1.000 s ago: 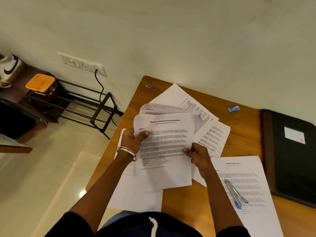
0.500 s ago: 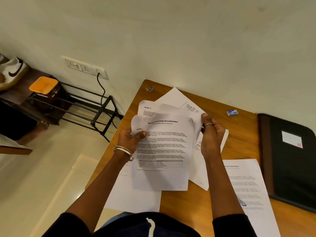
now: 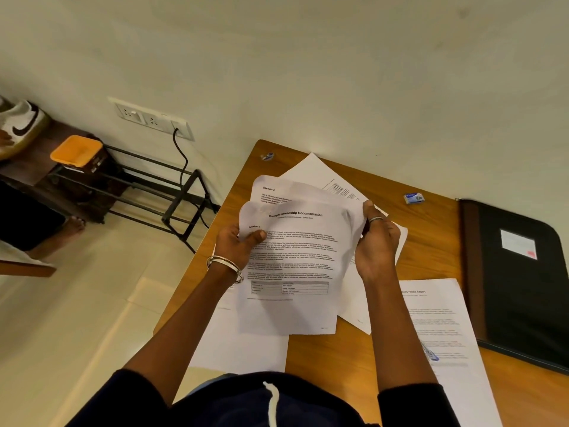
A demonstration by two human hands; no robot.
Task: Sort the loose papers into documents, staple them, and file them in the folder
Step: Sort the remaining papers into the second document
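Observation:
Above the wooden table (image 3: 431,229) I hold a small stack of printed sheets, the internship papers (image 3: 292,260), with a "Section 3" page (image 3: 277,191) peeking out behind the front one. My left hand (image 3: 237,245) pinches the stack's left edge, thumb on the front page. My right hand (image 3: 375,241) grips the upper right edge. More loose sheets (image 3: 311,169) lie flat under and behind the stack. A health report page (image 3: 440,328) lies at the right with a blue stapler (image 3: 429,354) on it, partly hidden by my right forearm. The black folder (image 3: 520,282) lies shut at the far right.
A small blue staple box (image 3: 414,197) sits near the wall. A small object (image 3: 267,156) lies at the table's far left corner. On the floor to the left stand a black metal rack (image 3: 160,192), an orange-lidded box (image 3: 77,151) and a shoe (image 3: 21,124).
My right hand left the stack's lower right edge and rose to its upper right edge. The stack's top now curls. My forearm now covers most of the stapler.

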